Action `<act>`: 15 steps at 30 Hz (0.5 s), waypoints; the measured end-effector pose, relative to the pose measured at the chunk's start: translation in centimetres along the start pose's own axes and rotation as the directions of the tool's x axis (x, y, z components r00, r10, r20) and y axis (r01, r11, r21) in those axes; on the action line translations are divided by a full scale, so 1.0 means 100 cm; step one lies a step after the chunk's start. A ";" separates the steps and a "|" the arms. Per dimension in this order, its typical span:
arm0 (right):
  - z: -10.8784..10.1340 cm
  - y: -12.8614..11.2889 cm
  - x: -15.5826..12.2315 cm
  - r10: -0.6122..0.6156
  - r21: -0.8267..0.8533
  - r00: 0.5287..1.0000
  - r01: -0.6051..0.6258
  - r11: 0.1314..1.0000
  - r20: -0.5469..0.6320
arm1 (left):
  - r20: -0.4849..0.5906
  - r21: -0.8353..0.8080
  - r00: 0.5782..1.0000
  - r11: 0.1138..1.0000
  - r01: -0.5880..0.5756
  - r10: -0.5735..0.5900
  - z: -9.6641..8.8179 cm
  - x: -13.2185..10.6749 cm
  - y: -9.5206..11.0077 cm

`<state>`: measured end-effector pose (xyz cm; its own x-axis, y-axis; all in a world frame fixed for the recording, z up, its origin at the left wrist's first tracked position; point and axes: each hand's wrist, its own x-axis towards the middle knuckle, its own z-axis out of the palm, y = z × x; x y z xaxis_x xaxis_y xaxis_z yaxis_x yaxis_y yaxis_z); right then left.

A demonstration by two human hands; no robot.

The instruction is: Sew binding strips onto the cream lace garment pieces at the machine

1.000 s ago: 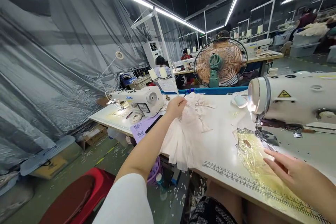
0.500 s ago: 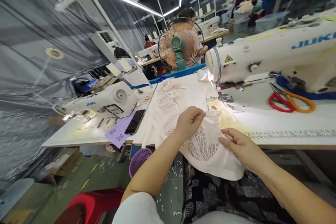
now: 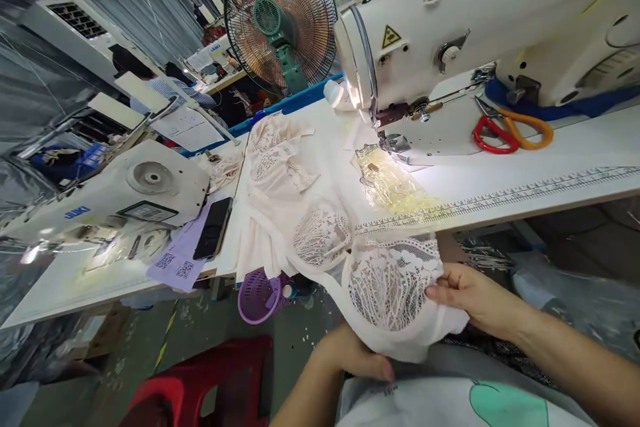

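Observation:
A pale pink lace garment piece (image 3: pixel 385 280) with two lace cups hangs off the table's front edge over my lap. My left hand (image 3: pixel 353 353) grips its lower edge from underneath, fingers closed. At the piece's right edge, my right hand (image 3: pixel 467 297) pinches the lace. More pale pink pieces (image 3: pixel 280 160) lie in a pile on the white table (image 3: pixel 500 177). The white JUKI sewing machine (image 3: pixel 450 20) stands just behind, its lamp lighting a clear plastic sheet (image 3: pixel 393 183) by the needle.
Red and orange scissors (image 3: pixel 510 133) lie under the machine arm. A second sewing machine (image 3: pixel 110 193), a black phone (image 3: pixel 213 230) and a purple paper (image 3: pixel 175 260) are at left. A fan (image 3: pixel 280 13) stands behind. A purple basket (image 3: pixel 257 297) and a red stool (image 3: pixel 200 380) are below.
I pulled the lace piece from the pile toward my lap. My left hand dropped from the piece's top to under its lower edge. My view tilted down and right.

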<state>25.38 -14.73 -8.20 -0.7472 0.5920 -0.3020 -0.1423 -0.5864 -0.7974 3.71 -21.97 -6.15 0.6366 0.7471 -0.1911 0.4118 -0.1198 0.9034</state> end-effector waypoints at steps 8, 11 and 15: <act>-0.007 -0.002 -0.005 0.075 -0.617 0.981 0.054 0.785 0.181 | -0.033 -0.098 0.989 0.986 0.138 -0.142 0.021 0.003 -0.004; 0.005 -0.002 -0.006 -0.012 -0.678 0.963 0.197 0.708 0.268 | 0.031 -0.083 0.992 0.989 0.125 -0.123 0.015 0.002 -0.005; 0.016 0.004 -0.009 -0.092 -0.770 0.983 0.180 0.612 0.157 | 0.092 -0.063 0.986 0.988 0.143 -0.137 0.011 0.003 -0.008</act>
<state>25.00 -16.41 -7.41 -0.8237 0.5492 -0.1413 0.2778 0.1735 -0.9448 4.27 -22.38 -7.40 0.6314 0.6931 -0.3477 0.4569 0.0297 0.8890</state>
